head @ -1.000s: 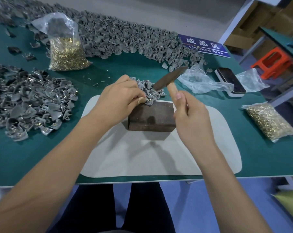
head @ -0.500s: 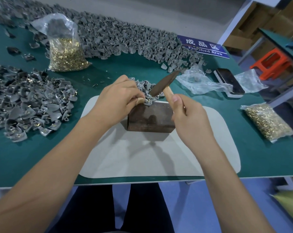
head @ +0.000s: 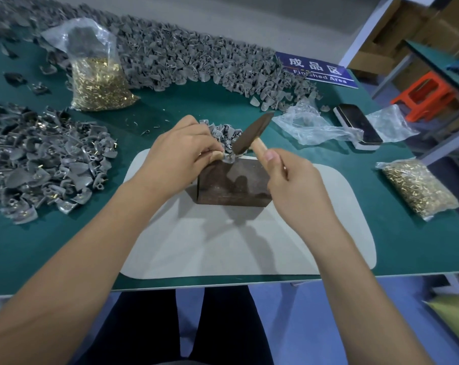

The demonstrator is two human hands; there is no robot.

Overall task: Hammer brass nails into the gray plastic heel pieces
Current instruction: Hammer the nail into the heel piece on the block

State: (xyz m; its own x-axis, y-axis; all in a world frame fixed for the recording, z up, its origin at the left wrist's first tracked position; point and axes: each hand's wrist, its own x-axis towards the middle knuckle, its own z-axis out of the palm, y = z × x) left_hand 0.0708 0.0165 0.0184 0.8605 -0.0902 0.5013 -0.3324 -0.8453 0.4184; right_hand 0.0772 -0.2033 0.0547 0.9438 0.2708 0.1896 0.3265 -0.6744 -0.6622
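On top of the dark block [head: 233, 180], at its far-left corner, L hand [head: 181, 156] pinches a gray heel piece [head: 228, 158]. R hand [head: 289, 180] grips the hammer [head: 252, 137], head touching or just above the piece, long axis slanting up-right; nail itself too small to see.

**What the view hides**

The left hand [head: 179, 151] covers most of the heel piece [head: 228, 159] it pinches on the dark block [head: 233, 184]; no nail can be made out there. The right hand [head: 292, 185] hides the hammer handle [head: 258, 148] below its top. The heel piles at far left [head: 38, 164] run off the edge. The blue sign [head: 317, 69] is partly covered by heel pieces.
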